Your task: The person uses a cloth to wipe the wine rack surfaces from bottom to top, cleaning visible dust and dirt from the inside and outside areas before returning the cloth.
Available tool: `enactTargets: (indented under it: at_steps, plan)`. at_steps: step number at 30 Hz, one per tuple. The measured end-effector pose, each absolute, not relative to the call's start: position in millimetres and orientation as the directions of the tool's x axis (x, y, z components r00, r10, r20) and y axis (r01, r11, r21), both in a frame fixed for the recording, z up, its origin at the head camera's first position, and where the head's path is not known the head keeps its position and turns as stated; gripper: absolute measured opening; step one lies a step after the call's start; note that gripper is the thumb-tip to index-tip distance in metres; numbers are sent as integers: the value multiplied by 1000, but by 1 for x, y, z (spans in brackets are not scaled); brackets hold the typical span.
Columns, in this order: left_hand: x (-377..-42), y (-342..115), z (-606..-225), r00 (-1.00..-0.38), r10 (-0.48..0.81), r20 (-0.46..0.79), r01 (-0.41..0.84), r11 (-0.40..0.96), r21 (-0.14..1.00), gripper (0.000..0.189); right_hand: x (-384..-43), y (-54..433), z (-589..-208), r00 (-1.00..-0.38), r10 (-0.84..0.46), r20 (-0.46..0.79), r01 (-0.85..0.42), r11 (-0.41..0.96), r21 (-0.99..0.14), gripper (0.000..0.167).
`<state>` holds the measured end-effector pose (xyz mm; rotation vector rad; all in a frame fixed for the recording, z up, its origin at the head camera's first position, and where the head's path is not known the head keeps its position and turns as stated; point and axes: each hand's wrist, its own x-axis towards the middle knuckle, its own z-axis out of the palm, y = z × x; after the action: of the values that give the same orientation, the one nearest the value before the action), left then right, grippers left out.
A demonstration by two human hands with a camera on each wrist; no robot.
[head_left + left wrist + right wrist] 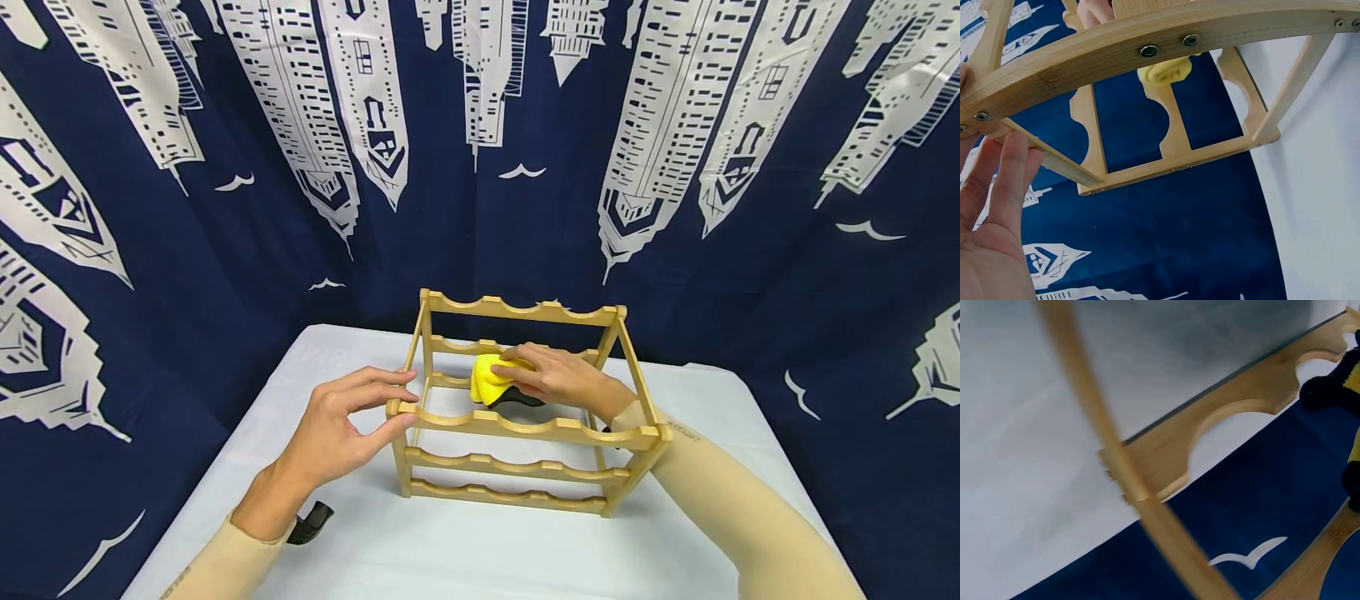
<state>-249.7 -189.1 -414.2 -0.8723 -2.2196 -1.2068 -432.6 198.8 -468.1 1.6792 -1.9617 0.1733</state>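
A light wooden wine rack with scalloped rails stands on the table. My left hand grips its near left top corner, thumb on the front rail and fingers on the side bar. In the left wrist view, the fingers of that hand lie against the rack's side piece. My right hand reaches inside the rack and holds a bunched yellow cloth with a black part hanging below. The right wrist view shows fuzzy black and yellow cloth near a scalloped rail; the right hand is outside that view.
The table has a white cover. Behind it hangs a dark blue curtain printed with white buildings and birds. A small black device shows by my left wrist. The rack's near right post stands beside my right forearm.
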Motion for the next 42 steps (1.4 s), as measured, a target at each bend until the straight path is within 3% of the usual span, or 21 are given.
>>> enactTargets:
  at_steps: [5,10,14,25,34,42]
  plan:
    - [-250,-188,-414,-683,313,660,723,420,549,34,-437,188,-466,-105,-864,493,-912,281,299,62]
    - [-251,-188,-415,-684,306,662,720,430,545,33,-437,186,-468,-184,-849,495,-862,382,334,50]
    - [-250,-187,-417,-688,296,662,715,433,549,31,-432,190,-469,-197,-836,511,-839,414,354,47]
    - [-251,-187,-416,-687,290,667,716,430,550,33,-424,221,-477,-263,-714,648,-848,492,198,55]
    - [-252,-187,-417,-688,294,664,717,419,558,33,-412,252,-490,-264,-639,723,-830,532,168,71]
    - [-252,-190,-418,-691,290,662,714,414,564,34,-410,266,-485,-199,-614,764,-857,487,168,70]
